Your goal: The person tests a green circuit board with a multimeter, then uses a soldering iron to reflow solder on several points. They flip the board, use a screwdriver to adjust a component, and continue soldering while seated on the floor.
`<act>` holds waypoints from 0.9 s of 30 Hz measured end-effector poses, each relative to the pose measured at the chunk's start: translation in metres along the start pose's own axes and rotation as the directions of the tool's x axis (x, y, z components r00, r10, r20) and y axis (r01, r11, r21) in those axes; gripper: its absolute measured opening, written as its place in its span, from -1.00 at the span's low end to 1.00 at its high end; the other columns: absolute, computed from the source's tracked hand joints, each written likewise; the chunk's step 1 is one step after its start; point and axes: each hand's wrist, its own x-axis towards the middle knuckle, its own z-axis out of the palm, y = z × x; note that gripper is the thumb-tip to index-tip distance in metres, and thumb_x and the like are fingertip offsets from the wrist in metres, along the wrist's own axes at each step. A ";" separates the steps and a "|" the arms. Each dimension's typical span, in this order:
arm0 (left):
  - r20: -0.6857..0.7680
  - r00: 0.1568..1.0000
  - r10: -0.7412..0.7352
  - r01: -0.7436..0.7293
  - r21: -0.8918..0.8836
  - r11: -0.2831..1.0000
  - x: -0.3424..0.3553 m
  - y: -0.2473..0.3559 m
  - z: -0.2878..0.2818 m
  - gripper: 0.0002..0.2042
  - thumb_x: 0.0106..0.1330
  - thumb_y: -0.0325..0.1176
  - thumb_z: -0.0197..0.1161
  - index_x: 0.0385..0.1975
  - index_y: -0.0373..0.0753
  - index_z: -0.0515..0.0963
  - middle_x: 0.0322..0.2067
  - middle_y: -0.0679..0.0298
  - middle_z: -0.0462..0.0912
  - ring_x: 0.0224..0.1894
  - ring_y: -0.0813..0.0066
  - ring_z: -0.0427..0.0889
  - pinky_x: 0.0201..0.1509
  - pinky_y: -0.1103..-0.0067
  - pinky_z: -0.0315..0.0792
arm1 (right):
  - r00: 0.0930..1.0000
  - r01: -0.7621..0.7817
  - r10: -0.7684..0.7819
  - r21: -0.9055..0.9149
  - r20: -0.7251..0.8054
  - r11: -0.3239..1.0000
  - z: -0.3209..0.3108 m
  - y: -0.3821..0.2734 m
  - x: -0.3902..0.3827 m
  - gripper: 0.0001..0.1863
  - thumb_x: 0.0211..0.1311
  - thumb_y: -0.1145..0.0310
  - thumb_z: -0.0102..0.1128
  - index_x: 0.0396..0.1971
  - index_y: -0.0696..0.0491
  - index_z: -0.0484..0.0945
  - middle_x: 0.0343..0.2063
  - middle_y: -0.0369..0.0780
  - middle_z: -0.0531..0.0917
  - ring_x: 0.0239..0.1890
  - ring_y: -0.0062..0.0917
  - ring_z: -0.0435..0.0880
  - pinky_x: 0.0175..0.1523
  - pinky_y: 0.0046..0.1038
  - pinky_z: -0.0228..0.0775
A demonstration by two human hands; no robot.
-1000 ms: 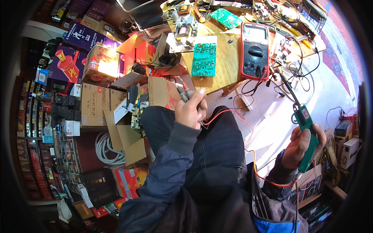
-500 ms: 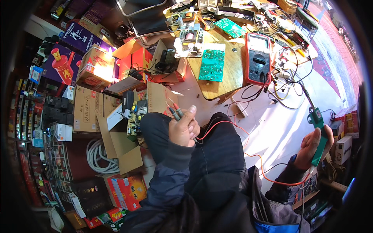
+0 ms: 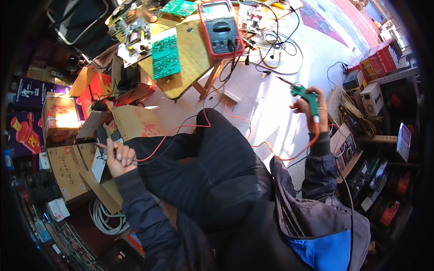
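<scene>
My left hand (image 3: 121, 158) is closed around test probes (image 3: 102, 147) at the left, beside an open cardboard box; red and black leads trail from it. On the right, over the pale floor, my right hand (image 3: 318, 106) grips a green soldering gun (image 3: 303, 93), its metal tip pointing toward the upper left and an orange cord hanging from its base. On the wooden table (image 3: 181, 83) lie a green circuit board (image 3: 166, 54), a red-cased multimeter (image 3: 221, 29) with leads plugged in, another green board (image 3: 178, 7) and open electronic assemblies (image 3: 134, 36).
Cardboard boxes (image 3: 68, 171) and a coiled white hose (image 3: 108, 219) crowd the left. A folding chair (image 3: 77, 29) stands behind them. Stacked red boxes (image 3: 382, 61), a white cased unit (image 3: 371, 99) and cables line the right. My legs (image 3: 208, 167) are below the table's near edge.
The view has swung, with the table now higher and left in it. My left hand has moved left with the probes; my right hand has raised the soldering gun and moved it forward.
</scene>
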 end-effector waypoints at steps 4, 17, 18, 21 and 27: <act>0.005 0.999 -0.043 0.043 -0.057 0.997 0.004 0.007 -0.037 -0.67 0.65 -0.19 0.06 -0.35 -0.28 0.51 -0.66 0.35 0.35 -0.76 0.62 0.20 -0.69 0.64 0.18 | 0.979 -0.165 0.167 -0.029 0.120 0.986 -0.001 0.048 0.022 -0.67 0.35 0.64 0.23 0.01 0.00 0.41 -0.28 -0.18 0.66 -0.23 -0.36 0.80 -0.23 -0.41 0.66; 0.069 0.997 -0.027 0.034 -0.094 0.995 0.013 -0.008 -0.077 -0.77 0.64 -0.25 0.07 -0.22 -0.30 0.39 -0.47 0.27 0.36 -0.65 0.59 0.25 -0.66 0.64 0.23 | 0.721 -0.655 0.571 0.117 0.392 0.746 0.037 0.169 0.116 -0.63 0.37 0.27 -0.05 0.05 0.14 0.48 -0.07 0.02 0.73 0.03 -0.19 0.77 0.22 -0.18 0.58; 0.066 0.997 -0.026 0.032 -0.092 0.995 0.015 -0.008 -0.076 -0.77 0.64 -0.25 0.07 -0.22 -0.29 0.39 -0.47 0.27 0.36 -0.65 0.59 0.25 -0.66 0.65 0.23 | 0.682 -0.723 0.657 0.163 0.321 0.671 0.043 0.182 0.127 -0.64 0.43 0.22 -0.07 0.01 0.15 0.50 -0.15 0.01 0.76 -0.06 -0.20 0.79 0.13 -0.21 0.64; 0.040 0.999 -0.017 0.020 -0.089 0.996 0.016 -0.008 -0.075 -0.77 0.65 -0.24 0.05 -0.22 -0.27 0.34 -0.47 0.27 0.35 -0.65 0.60 0.23 -0.66 0.65 0.22 | 0.692 -0.703 0.687 -0.009 0.223 0.711 0.053 0.220 0.153 -0.74 0.45 0.38 -0.08 -0.01 0.16 0.50 -0.18 0.03 0.76 -0.21 -0.27 0.82 -0.12 -0.29 0.72; 0.029 0.999 -0.030 0.032 -0.065 0.997 0.018 -0.006 -0.071 -0.75 0.66 -0.23 0.01 -0.27 -0.24 0.28 -0.49 0.26 0.33 -0.66 0.59 0.22 -0.66 0.63 0.22 | 0.659 -0.722 0.751 -0.247 0.036 0.646 0.049 0.290 0.199 -0.68 0.41 0.48 -0.03 0.11 0.16 0.48 -0.17 0.01 0.75 -0.20 -0.26 0.81 -0.09 -0.29 0.70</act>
